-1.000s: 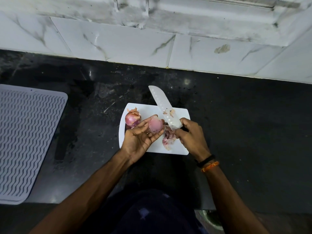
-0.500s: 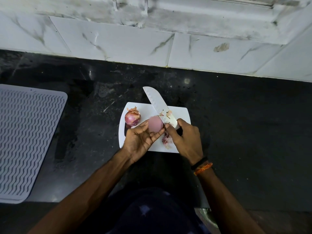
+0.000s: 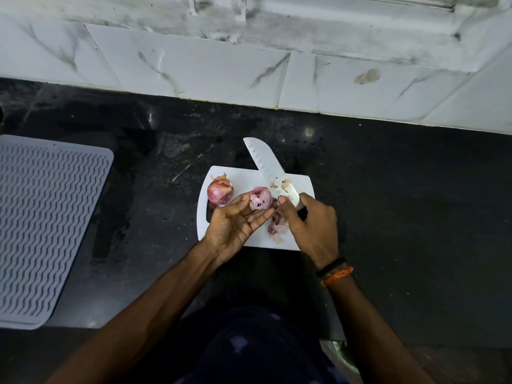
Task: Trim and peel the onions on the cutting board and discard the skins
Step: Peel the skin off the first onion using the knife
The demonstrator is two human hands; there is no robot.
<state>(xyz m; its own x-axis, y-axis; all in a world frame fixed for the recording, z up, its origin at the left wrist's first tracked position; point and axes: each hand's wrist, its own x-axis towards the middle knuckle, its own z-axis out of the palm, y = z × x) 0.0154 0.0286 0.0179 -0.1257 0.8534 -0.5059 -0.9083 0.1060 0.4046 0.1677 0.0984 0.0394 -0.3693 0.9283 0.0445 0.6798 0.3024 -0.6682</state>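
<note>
Nearest us, our left hand lies palm up, its thumb and fingers pinching the pale pink, partly peeled round onion just above the white plastic cutting board. Directly to its right, our right hand curls round the handle of the broad white knife, blade running up and left past the onion. Below lies 1 heap of purple skins. Farther left sits the unpeeled red onion; our left hand is nearer it.

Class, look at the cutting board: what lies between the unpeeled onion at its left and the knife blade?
In the head view, the peeled onion, held by the left hand, lies between the unpeeled onion and the knife blade.
</note>
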